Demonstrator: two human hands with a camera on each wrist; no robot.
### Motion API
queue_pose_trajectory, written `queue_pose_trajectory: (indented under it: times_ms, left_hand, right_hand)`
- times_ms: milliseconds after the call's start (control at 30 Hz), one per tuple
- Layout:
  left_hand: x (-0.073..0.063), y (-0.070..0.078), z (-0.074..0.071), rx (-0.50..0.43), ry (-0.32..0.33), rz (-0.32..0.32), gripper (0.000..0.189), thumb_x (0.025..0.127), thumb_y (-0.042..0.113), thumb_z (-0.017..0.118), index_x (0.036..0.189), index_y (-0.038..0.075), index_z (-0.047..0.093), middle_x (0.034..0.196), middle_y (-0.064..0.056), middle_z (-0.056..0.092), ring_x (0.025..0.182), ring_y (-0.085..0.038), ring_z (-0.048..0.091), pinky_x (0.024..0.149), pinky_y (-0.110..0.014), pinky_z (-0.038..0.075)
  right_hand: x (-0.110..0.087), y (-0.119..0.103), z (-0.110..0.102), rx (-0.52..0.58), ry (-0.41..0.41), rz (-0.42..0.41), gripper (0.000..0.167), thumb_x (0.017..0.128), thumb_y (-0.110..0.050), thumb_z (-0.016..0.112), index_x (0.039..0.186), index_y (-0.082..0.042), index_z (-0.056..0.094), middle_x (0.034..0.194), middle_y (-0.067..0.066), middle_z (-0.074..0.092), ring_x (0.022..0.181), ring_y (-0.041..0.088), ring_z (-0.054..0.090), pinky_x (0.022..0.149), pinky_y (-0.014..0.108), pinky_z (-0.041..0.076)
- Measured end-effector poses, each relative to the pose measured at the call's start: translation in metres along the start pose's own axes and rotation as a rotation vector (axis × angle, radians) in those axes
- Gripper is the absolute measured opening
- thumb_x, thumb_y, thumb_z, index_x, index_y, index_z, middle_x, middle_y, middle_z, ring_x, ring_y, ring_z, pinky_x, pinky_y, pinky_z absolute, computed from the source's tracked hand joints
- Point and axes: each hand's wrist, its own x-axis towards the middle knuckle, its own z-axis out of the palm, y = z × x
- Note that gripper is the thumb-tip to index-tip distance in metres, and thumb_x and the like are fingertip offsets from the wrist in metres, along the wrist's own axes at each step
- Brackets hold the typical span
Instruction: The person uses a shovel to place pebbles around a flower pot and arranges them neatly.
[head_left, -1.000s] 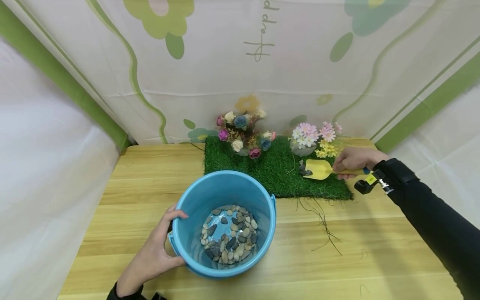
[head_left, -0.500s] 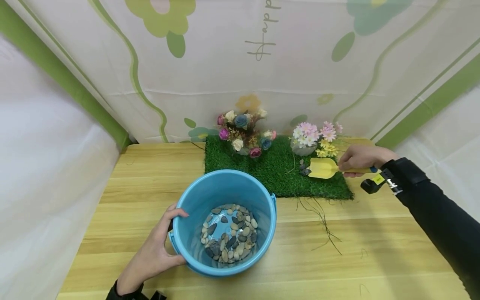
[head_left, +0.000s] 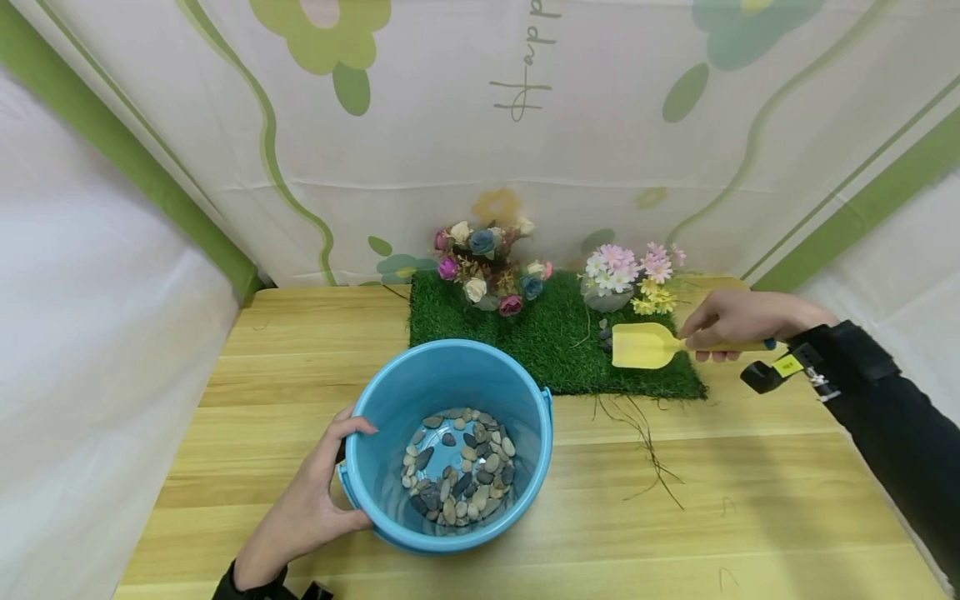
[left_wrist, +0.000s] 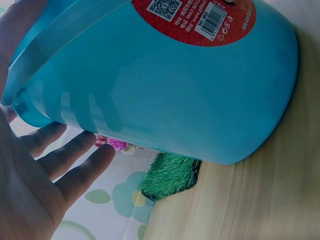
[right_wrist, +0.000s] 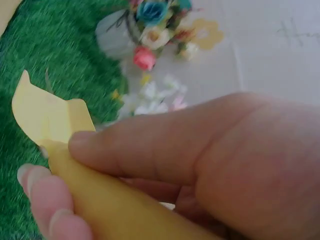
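Observation:
A blue bucket [head_left: 360, 492] with pebbles [head_left: 468, 483] spread over its bottom stands at the table's front. My left hand [head_left: 318, 492] holds its left rim, a finger over the edge and the thumb along the outside. In the left wrist view, other fingers [left_wrist: 82, 177] stretch along the bucket wall. My right hand [head_left: 723, 321] grips the handle of a small yellow shovel [head_left: 643, 346], thumb along the top. The bare blade is over the artificial grass mat [head_left: 555, 367], its front edge beside a few dark stones [head_left: 605, 335], which it partly covers in the head view.
On the mat stand a pot of mixed roses [head_left: 487, 267] and a pot of pink, white and yellow flowers [head_left: 615, 279]. Thin dark strands [head_left: 648, 450] lie on the wooden table [head_left: 300, 333] right of the bucket. A printed cloth [head_left: 420, 150] hangs behind.
The shovel first drew back to the right from the dark stones, then its blade came slightly left and nearer, now partly covering them. The left hand and bucket stayed put.

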Motion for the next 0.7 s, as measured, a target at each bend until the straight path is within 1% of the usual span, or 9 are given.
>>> queue_pose_trajectory:
  times_ms: [67, 133, 267, 333, 433, 500, 567, 700]
  left_hand:
    - [0.000, 0.000, 0.000, 0.000, 0.000, 0.002, 0.090, 0.070, 0.029, 0.096, 0.137, 0.003, 0.042, 0.163, -0.012, 0.024, 0.143, -0.031, 0.032, 0.095, -0.037, 0.052]
    - [0.000, 0.000, 0.000, 0.002, 0.002, 0.003, 0.090, 0.070, 0.031, 0.096, 0.137, 0.005, 0.042, 0.162, -0.012, 0.024, 0.142, -0.030, 0.033, 0.095, -0.037, 0.053]
    - [0.000, 0.000, 0.000, 0.005, 0.004, 0.005, 0.089, 0.070, 0.029, 0.096, 0.138, 0.007, 0.042, 0.162, -0.012, 0.025, 0.142, -0.028, 0.033, 0.094, -0.038, 0.053]
    - [-0.001, -0.001, 0.000, -0.001, 0.004, 0.008, 0.089, 0.070, 0.028, 0.096, 0.138, 0.007, 0.042, 0.162, -0.012, 0.025, 0.143, -0.028, 0.033, 0.094, -0.039, 0.053]
    - [-0.001, -0.001, 0.000, -0.005, 0.004, 0.013, 0.089, 0.070, 0.027, 0.096, 0.138, 0.007, 0.042, 0.162, -0.012, 0.024, 0.143, -0.028, 0.032, 0.095, -0.039, 0.053]
    - [-0.001, -0.001, 0.000, -0.006, 0.005, 0.015, 0.089, 0.070, 0.027, 0.096, 0.138, 0.007, 0.042, 0.162, -0.012, 0.024, 0.143, -0.028, 0.032, 0.095, -0.038, 0.053]
    - [-0.001, -0.001, 0.000, 0.000, 0.007, 0.013, 0.088, 0.071, 0.030, 0.095, 0.138, 0.007, 0.042, 0.163, -0.012, 0.024, 0.143, -0.028, 0.032, 0.096, -0.037, 0.051]
    - [-0.001, -0.001, 0.000, -0.001, 0.008, 0.015, 0.088, 0.072, 0.032, 0.095, 0.137, 0.004, 0.042, 0.162, -0.012, 0.024, 0.143, -0.030, 0.032, 0.097, -0.036, 0.051]
  right_hand:
    - [-0.003, -0.006, 0.000, -0.011, -0.010, -0.034, 0.040, 0.104, -0.011, 0.058, 0.132, 0.017, 0.054, 0.094, 0.009, 0.066, 0.073, 0.023, 0.059, 0.065, 0.031, 0.053]
    - [-0.007, -0.014, 0.000, -0.033, -0.016, -0.084, 0.040, 0.104, -0.015, 0.059, 0.133, 0.012, 0.057, 0.095, 0.008, 0.066, 0.071, 0.023, 0.059, 0.064, 0.031, 0.052]
    - [-0.016, -0.030, -0.003, -0.081, 0.006, -0.230, 0.035, 0.105, -0.022, 0.060, 0.132, -0.001, 0.064, 0.093, 0.006, 0.067, 0.066, 0.021, 0.058, 0.058, 0.031, 0.050]
    - [-0.019, -0.038, -0.003, -0.084, 0.020, -0.299, 0.033, 0.105, -0.021, 0.058, 0.134, -0.005, 0.064, 0.092, 0.004, 0.067, 0.065, 0.021, 0.058, 0.057, 0.031, 0.049]
    - [-0.022, -0.050, -0.002, -0.078, 0.033, -0.398, 0.033, 0.107, -0.016, 0.055, 0.137, -0.007, 0.061, 0.090, 0.003, 0.067, 0.067, 0.020, 0.057, 0.059, 0.033, 0.050]
    - [-0.021, -0.058, 0.000, -0.083, 0.041, -0.453, 0.031, 0.107, -0.013, 0.054, 0.137, -0.009, 0.061, 0.087, 0.001, 0.067, 0.066, 0.020, 0.057, 0.060, 0.033, 0.051]
    - [-0.021, -0.067, 0.001, -0.096, 0.049, -0.502, 0.031, 0.107, -0.010, 0.054, 0.137, -0.010, 0.061, 0.086, 0.000, 0.066, 0.066, 0.019, 0.057, 0.059, 0.034, 0.051]
    - [-0.019, -0.088, 0.002, -0.131, 0.074, -0.558, 0.031, 0.106, -0.009, 0.054, 0.137, -0.013, 0.062, 0.085, -0.002, 0.067, 0.063, 0.018, 0.056, 0.057, 0.033, 0.050]
